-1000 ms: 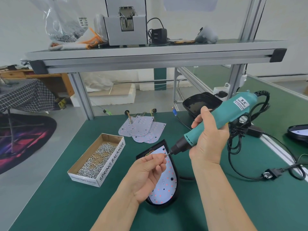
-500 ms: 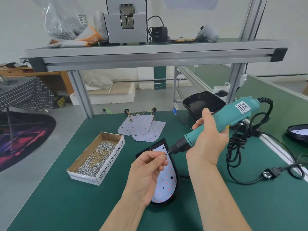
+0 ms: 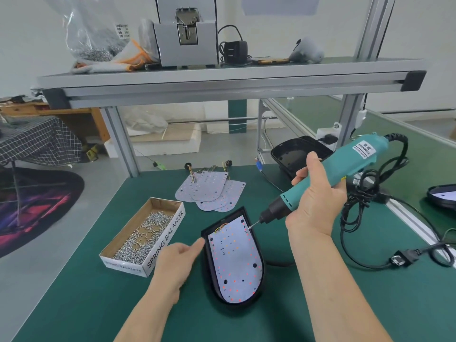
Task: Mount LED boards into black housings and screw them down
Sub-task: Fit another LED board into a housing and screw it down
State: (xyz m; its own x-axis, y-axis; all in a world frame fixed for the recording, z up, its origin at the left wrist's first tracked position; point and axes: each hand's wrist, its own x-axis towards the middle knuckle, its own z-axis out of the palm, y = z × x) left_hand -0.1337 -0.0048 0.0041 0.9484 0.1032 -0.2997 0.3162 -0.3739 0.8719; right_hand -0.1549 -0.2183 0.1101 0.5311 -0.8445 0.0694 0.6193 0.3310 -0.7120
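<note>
Green-matted tabletop [image 3: 320,304] under an aluminium-frame shelf [image 3: 222,80]. Open floor with a dark rug [image 3: 37,206] off to the left.

Left to right:
- The cardboard screw box [image 3: 164,240] is open, with small loose screws [image 3: 145,230] inside.
- My left hand [image 3: 172,262] holds nothing. Its fingers [image 3: 195,245] are loosely straight, index tip at the left rim of the black housing [image 3: 209,265]; touching or a hair off, can't tell.
- Behind it, spare LED boards [image 3: 209,193] are fanned out, wires at their far ends.
- The working LED board [image 3: 234,262] sits inside the housing, mid-tabletop, near me.
- My right hand [image 3: 313,203] is wrapped round the teal electric screwdriver [image 3: 345,166], bit tip down at the board's far right corner. Whether there's a screw on the bit is too small to see.
- The driver cord [image 3: 365,193] loops over the right side.
- An empty housing [image 3: 296,154] sits behind, and another housing [image 3: 441,197] with a board in it is at the far right edge.

Handling, my read:
- **Housing:** it looks like light moulded plastic with a smooth shell. It's likely to skate on the mat under the angled driver push, so brace at the side rim, not on the board.
- **Board:** it looks like thin, stiff sheet, and light. The LEDs on the face are the fragile bit, so edges only.
- **Screws:** they're tiny and easy to drop.
</note>
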